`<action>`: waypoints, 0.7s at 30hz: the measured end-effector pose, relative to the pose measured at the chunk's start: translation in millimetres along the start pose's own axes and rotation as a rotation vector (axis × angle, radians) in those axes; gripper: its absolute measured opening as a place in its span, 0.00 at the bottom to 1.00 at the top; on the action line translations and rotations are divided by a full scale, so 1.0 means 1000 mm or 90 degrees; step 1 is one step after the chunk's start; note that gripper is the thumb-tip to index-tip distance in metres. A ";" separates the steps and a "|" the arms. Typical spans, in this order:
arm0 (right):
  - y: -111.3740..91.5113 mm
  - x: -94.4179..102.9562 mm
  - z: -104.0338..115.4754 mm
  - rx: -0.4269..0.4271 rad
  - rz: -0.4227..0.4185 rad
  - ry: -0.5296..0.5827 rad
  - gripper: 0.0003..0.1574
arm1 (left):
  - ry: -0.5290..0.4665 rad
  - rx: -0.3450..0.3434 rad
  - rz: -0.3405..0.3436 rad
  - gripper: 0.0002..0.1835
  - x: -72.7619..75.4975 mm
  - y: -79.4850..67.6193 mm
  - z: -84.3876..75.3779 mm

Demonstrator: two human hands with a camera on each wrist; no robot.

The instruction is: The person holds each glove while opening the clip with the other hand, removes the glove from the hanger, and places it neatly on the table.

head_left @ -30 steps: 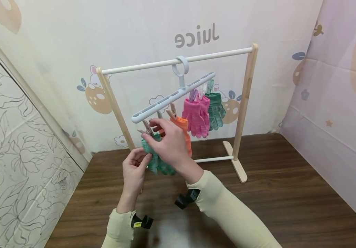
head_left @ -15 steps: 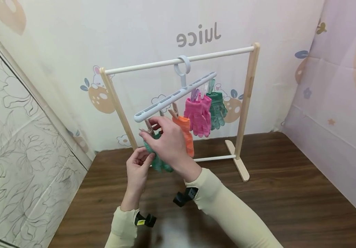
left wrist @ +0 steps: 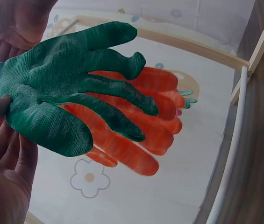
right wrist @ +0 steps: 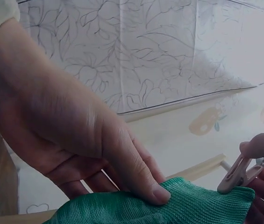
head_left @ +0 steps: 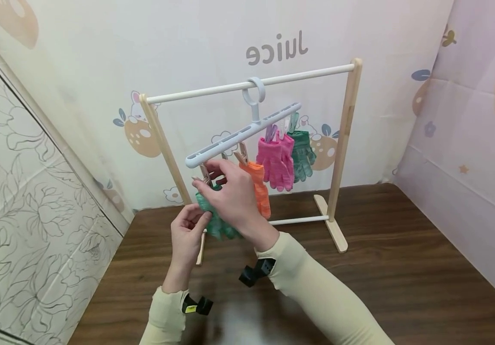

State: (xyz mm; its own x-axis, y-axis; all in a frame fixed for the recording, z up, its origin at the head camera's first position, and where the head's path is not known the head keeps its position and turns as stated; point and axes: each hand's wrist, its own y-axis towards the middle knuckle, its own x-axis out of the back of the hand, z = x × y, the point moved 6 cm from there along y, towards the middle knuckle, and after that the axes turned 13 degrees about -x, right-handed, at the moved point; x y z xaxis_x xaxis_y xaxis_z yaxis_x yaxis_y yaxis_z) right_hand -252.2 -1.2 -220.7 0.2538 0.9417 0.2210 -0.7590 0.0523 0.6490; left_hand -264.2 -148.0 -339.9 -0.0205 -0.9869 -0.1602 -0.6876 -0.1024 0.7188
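A green knitted glove [left wrist: 52,70] hangs at the near left end of the pale grey hanger [head_left: 230,142], fingers downward. My left hand [head_left: 187,235] pinches it below the cuff between thumb and fingers. A beige clothespin [right wrist: 237,175] sits at the cuff's edge, and my right hand [head_left: 236,194] pinches its handles between thumb and fingers. Just behind hang orange gloves [head_left: 257,182] under another beige clothespin [head_left: 241,154]. Farther along the bar are pink gloves [head_left: 275,163] on a purple and a white pin, then dark green gloves [head_left: 302,153] on a green pin.
The hanger hooks over the white top rod [head_left: 308,75] of a wooden rack. One rack post [head_left: 345,139] stands at the right, its foot [head_left: 333,230] on the brown wooden table [head_left: 385,273]. Printed cloth [head_left: 200,43] lines the back and the sides.
My right thumb has come up onto the clothespin's handle. Both hands stay at the green glove, with only slight movement; the head view has shifted a little.
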 end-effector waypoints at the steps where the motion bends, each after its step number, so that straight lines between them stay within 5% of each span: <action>1: 0.000 0.001 0.000 -0.003 -0.001 0.012 0.22 | 0.002 0.001 0.001 0.10 0.000 0.001 0.000; 21: 0.002 0.005 -0.004 -0.035 0.022 0.131 0.18 | -0.013 0.020 -0.002 0.09 0.003 -0.003 -0.002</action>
State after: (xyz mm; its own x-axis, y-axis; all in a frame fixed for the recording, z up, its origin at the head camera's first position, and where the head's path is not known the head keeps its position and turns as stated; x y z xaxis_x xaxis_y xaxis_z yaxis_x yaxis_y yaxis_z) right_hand -254.9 4.7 -221.1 0.1036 0.9909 0.0860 -0.7977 0.0311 0.6022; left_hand -260.8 -150.9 -341.3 -0.0320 -0.9838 -0.1766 -0.7098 -0.1020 0.6970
